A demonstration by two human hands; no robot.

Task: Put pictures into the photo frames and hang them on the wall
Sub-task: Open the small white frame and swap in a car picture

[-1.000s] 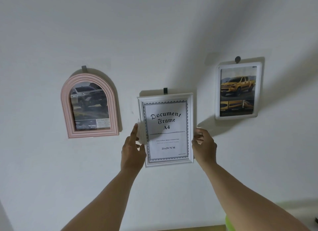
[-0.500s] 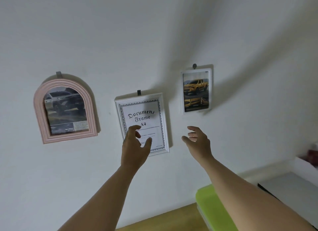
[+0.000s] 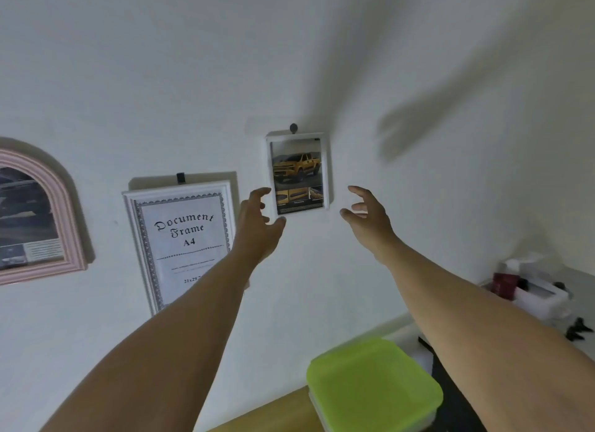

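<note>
**While all three frames hang, my empty hands flank the smallest one**

Since the small white frame hangs from its round hook with a yellow-truck picture inside, I judge this one filled and hung. It sits highest of the three on the wall and looks slightly tilted, though the wide lens may cause that. My left hand is open, its fingers spread and loosely curved, and it grips nothing. Its thumb tip lies at the frame's lower left corner, and I cannot tell whether it touches. My right hand is open too, with its fingers apart. It holds nothing and stays clear of the frame's right edge.

To the left and lower, the white document frame hangs from a dark clip. It shows only a printed "Document Frame A4" sheet, so I reckon a real picture may yet be owed there. Further left, cut off by the view's edge, the pink arched frame hangs with a vehicle picture in it.

As I read it, the hanging is done and two frames carry pictures. What may be left is straightening the small frame and possibly swapping the document sheet.

Below the wall's lower edge a green-lidded box rests on a wooden surface. Some white and dark red clutter lies off to the right, too blurred for me to name.
</note>
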